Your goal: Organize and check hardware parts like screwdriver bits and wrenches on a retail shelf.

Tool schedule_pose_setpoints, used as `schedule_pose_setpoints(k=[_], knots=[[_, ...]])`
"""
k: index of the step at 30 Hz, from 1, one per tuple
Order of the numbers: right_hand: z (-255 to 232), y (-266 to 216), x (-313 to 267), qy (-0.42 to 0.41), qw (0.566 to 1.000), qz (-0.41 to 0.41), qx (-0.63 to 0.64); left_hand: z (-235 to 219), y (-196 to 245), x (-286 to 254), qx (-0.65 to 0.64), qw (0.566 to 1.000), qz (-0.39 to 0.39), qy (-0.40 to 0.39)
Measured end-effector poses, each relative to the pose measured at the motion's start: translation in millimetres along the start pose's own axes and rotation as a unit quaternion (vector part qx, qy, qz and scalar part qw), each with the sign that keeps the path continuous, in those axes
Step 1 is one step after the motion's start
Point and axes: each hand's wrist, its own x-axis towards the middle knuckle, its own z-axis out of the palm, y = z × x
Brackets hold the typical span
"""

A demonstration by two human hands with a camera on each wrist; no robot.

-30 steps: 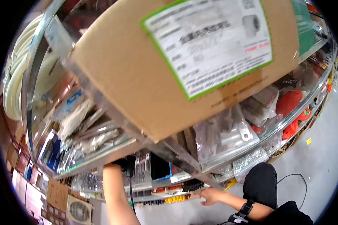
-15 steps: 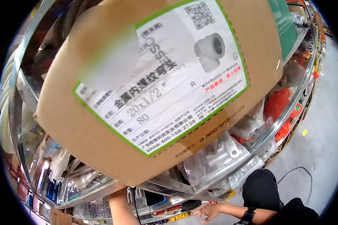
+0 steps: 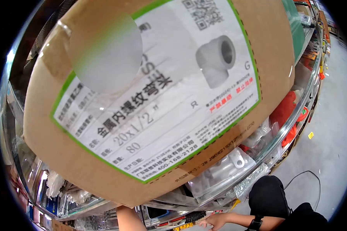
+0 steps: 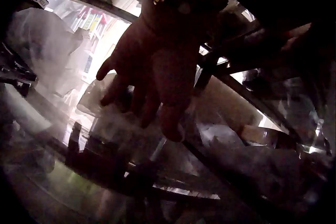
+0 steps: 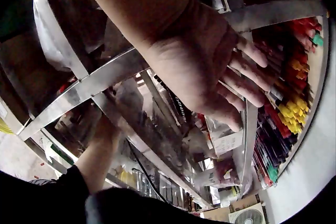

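My left hand [image 4: 152, 71] reaches inside the metal shelving, dark in the left wrist view. Its fingers hang loosely apart over clear plastic bags, and nothing shows in its grasp. The head view gives only the left forearm [image 3: 130, 219], the hand being hidden behind a big cardboard box [image 3: 38, 134]. That box carries a green-edged label [image 3: 196, 127] picturing a grey pipe elbow. Low at the shelf front, my right hand [image 5: 194, 69] has its fingers extended and spread, right by a metal upright [image 5: 251, 134]. It grips nothing.
Bagged metal parts [image 3: 223, 169] and red plastic bags [image 3: 285, 107] fill the shelf at right. Yellow-tipped and red slender items [image 5: 291, 111] stand along the lower shelf. A black cable [image 3: 316, 175] lies on the grey floor beside the person's knee [image 3: 269, 196].
The head view has moved closer to the box, which looks larger and sits lower. More of the left forearm is now covered. The right hand stays low by the shelf.
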Motion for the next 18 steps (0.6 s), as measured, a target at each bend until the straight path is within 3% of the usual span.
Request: schedule_pose_setpoints(k=[3,6,9,12,15,18], knots=[[6.7,19.2,14.8,-0.050,0.999,0.016,-0.004,-0.6,3.0,2.5,-0.003,1.000,0.001,0.003],[15.9,30.2,16.1,0.036,0.995,-0.069,0.058,1.6,6.0,4.5,-0.003,1.000,0.004,0.002],[17.4,30.5,17.4,0.027,0.993,-0.081,0.076,2.3,12.7,7.3,-0.007,1.000,0.008,0.002],[6.8,17.8,9.8,0.006,1.000,-0.029,-0.006,3.8,14.6,9.5,-0.006,1.000,0.011,0.004],[13.9,29.9,14.6,0.054,0.974,-0.181,0.123,3.5,19.5,12.7,-0.011,1.000,0.015,0.004],[8.7,24.4,10.2,0.014,0.984,-0.123,0.125,3.3,18.4,14.4,-0.012,1.000,0.022,0.006]])
